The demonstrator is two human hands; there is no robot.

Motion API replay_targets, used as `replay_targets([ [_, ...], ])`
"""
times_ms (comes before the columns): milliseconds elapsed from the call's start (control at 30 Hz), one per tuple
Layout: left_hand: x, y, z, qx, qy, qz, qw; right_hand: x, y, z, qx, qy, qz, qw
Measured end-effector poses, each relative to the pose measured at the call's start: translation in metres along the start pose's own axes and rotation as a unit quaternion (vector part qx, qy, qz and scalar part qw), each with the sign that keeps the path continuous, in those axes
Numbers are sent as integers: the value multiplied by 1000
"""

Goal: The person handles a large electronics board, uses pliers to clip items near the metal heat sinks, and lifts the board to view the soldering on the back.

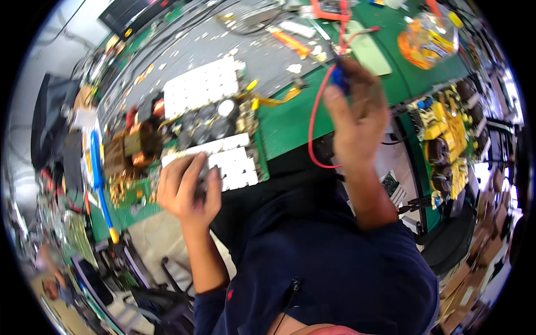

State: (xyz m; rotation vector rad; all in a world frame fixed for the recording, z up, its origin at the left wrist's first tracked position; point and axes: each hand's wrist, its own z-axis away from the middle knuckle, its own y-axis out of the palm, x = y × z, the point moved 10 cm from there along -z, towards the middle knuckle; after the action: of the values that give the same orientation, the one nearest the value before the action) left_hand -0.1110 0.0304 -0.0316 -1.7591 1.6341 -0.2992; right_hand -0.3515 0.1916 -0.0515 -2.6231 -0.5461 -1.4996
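Note:
A circuit board (263, 156) crowded with parts lies at the near edge of the green mat. It carries two white perforated metal plates (201, 86), dark round capacitors (206, 125) and copper-wound coils (137, 145). My left hand (187, 187) rests on the nearer plate, thumb and fingers apart, gripping nothing that I can see. Raised over the mat to the right, my right hand (360, 106) is closed around a blue-handled tool (339, 78). Motion blurs that tool, so its exact kind is unclear. A red cord (314, 128) loops beside this hand.
Scraps litter the grey mat (268, 61) behind the board. An orange-handled tool (290, 42), a pale green slab (368, 50) and a clear jar (427, 42) lie farther back. On the left is a blue tube-shaped tool (97, 173); yellow-wrapped components (446, 134) are on the right.

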Motion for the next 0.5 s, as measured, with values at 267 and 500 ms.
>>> replay_targets([
  [267,8,-5,2,-2,-2,31,1000,-1,60,-43,170,-92,213,958],
  [500,13,-1,1,17,-13,52,998,-36,91,-47,218,-89,306,922],
])
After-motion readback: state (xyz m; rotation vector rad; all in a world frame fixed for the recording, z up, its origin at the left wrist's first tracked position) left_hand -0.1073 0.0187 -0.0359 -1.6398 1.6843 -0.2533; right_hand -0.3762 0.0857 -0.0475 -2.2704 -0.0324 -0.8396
